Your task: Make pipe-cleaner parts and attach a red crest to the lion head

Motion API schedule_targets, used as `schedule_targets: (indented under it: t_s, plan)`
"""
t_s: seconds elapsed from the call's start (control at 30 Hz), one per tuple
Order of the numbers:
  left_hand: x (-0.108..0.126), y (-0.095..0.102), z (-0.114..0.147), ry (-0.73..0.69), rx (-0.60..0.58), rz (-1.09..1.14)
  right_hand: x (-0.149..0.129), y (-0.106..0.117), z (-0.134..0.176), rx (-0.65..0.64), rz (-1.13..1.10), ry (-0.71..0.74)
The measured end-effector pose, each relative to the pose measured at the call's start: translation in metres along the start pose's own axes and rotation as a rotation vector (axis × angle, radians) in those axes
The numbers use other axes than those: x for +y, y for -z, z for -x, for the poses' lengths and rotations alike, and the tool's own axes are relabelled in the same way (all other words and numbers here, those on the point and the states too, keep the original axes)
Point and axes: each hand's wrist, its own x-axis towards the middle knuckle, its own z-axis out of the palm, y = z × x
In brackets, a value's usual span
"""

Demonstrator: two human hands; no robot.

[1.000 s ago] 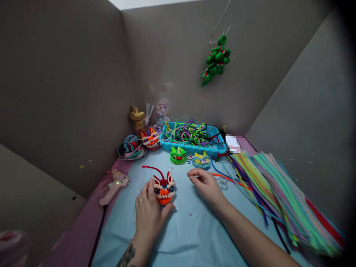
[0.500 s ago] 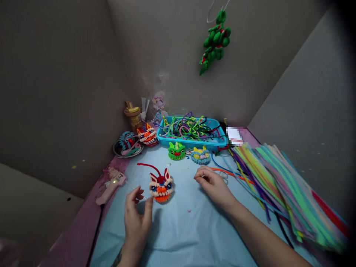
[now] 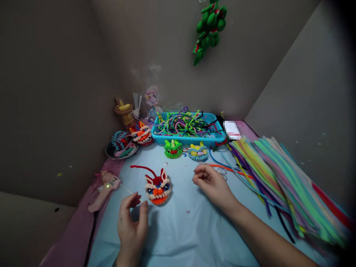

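A lion-dance head made of fuzzy stems [image 3: 158, 191], cream, orange and dark red with blue-rimmed eyes, rests on the pale blue table cover [image 3: 178, 233]. One long red stem trails from its top to the left. My left hand [image 3: 133, 218] is just left and in front of it, thumb and fingers apart, not gripping it. A thin white stick runs from the pink glue gun [image 3: 107, 191] behind my left fingers. My right hand [image 3: 210, 185] rests to the right of the head, fingers curled in and thumb close to them, with nothing visible in it.
A blue tray [image 3: 189, 140] full of loose stems stands at the back. Before it sit a green head [image 3: 172, 149] and a light blue one [image 3: 198, 152]. Bundled coloured stems [image 3: 275, 178] cover the right side. A metal dish [image 3: 122, 154] is at left; a green ornament [image 3: 210, 31] hangs above.
The whole view has shifted slightly, moving most things a little left. Both hands keep nearly the same pose, and the lion head stays in place on the cover.
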Motion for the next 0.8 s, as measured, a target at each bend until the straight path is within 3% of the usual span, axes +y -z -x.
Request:
schedule_targets:
  t_s: [0.17, 0.4, 0.6, 0.8]
  plan:
    - [-0.001, 0.001, 0.001, -0.013, -0.014, -0.012, 0.001, 0.001, 0.005, -0.028, -0.037, 0.016]
    - [-0.001, 0.002, 0.0, -0.036, -0.038, -0.015, 0.001, 0.003, 0.004, 0.075, 0.124, 0.054]
    - [0.0, 0.002, -0.001, -0.056, -0.044, -0.021, 0.003, 0.011, -0.008, 0.083, 0.358, 0.296]
    - [0.001, 0.004, 0.0, -0.069, -0.037, -0.022, 0.002, 0.017, -0.005, 0.151, 0.123, 0.391]
